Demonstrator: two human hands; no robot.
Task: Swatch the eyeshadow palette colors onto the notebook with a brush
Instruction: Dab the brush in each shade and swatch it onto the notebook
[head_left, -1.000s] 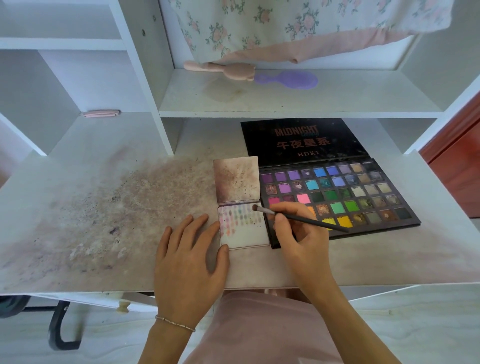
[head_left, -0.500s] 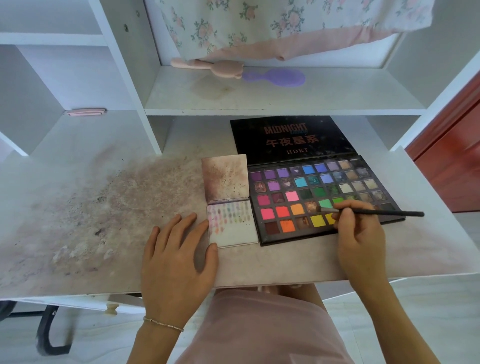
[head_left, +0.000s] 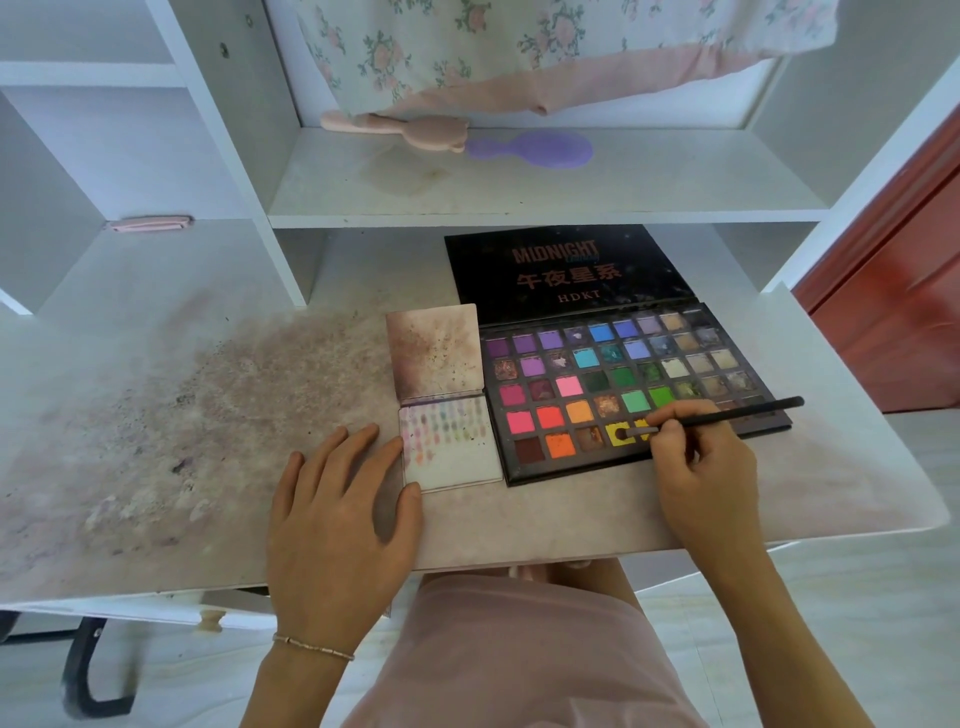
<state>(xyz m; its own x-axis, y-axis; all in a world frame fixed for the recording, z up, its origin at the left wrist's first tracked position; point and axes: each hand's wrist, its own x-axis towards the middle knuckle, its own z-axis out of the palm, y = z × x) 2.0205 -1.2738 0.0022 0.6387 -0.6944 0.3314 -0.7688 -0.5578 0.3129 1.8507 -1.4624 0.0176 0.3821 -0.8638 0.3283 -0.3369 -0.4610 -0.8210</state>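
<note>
Stained desk (head_left: 208, 415): right hand (head_left: 701, 467) pinches brush (head_left: 727, 413) on yellow palette (head_left: 623, 384) pan; left hand (head_left: 337, 514) flat beside swatched notebook (head_left: 452, 457).

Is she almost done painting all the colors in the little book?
Not yet. The notebook page has rows of swatches across its top part, with the lower part blank. The right hand holds the brush, its tip in a yellow pan of the palette. The left hand steadies the notebook.
</note>
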